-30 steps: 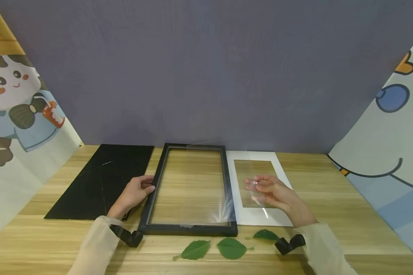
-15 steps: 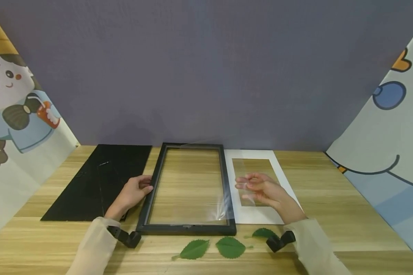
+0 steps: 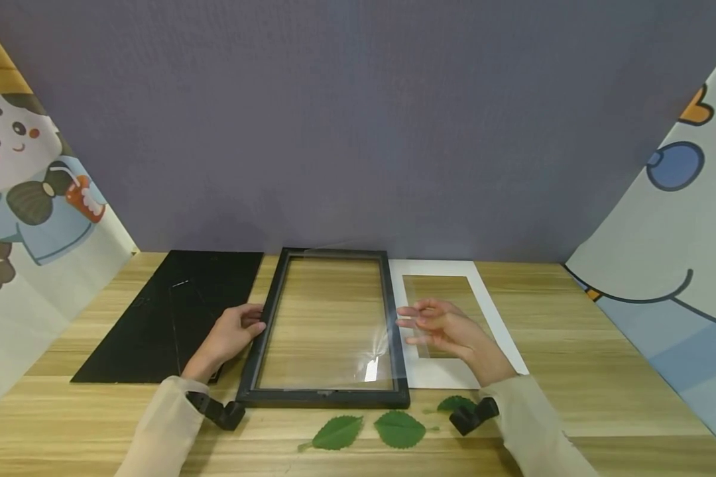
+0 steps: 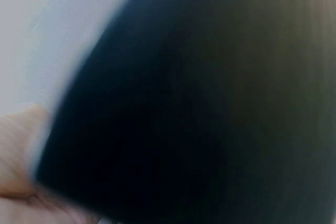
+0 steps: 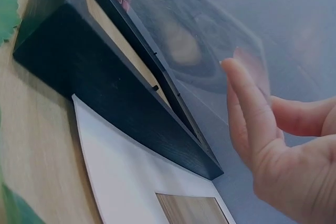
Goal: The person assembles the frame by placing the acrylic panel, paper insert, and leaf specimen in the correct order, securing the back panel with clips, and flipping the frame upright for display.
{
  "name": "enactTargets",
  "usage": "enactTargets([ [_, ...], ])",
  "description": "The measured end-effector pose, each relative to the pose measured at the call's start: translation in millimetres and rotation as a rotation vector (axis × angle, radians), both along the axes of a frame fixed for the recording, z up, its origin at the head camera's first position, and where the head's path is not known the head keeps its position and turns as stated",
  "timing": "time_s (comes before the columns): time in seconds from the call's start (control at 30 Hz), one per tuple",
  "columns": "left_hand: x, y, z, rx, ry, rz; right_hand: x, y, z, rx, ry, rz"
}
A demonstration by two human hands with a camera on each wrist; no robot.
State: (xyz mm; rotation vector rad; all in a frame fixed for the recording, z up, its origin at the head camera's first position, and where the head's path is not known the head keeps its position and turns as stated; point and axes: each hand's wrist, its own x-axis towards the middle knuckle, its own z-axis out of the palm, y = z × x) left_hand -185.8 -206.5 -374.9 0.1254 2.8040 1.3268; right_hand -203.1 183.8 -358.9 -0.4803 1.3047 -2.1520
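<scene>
Now the thin, clear plastic sheet (image 3: pixel 352 331) sits farther left than a second ago, spanning more of the opening of the black rectangular frame (image 3: pixel 324 397); a bright glare patch has appeared near its lower right. Right edge raised, per the right wrist view; whether the left part touches the frame, cannot tell. Right hand (image 3: pixel 447 331) pinches that raised edge between fingers and thumb, and has travelled with it from over the window of the white cardboard mat (image 3: pixel 441 374) to just beside the frame's right rail. Judgement: sheet and frame are closer to lining up, but not yet matched. Left hand (image 3: pixel 233 331) stays at the frame's left rail, touching; whether its fingers curl round, cannot tell, the left wrist view being dark and blurred. Frame unmoved. Farther out: flat black panel (image 3: pixel 167 318) to the left, three green serrated leaves (image 3: pixel 399 429) in front, all on the wood-grain table (image 3: pixel 602 344).
</scene>
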Motion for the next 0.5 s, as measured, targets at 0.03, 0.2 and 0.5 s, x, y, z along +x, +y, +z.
enactTargets([
  [0.03, -0.1, 0, 0.0, 0.001, 0.001, -0.001, -0.2, -1, 0.2, 0.01, -0.004, -0.007],
  [0.2, 0.2, 0, -0.1, 0.002, -0.004, -0.001, -1.2, -7, 0.7, 0.043, -0.017, -0.029],
  [0.5, 0.0, 0, -0.8, 0.003, -0.007, 0.0, -2.6, -14, -0.2, 0.06, -0.033, -0.045],
])
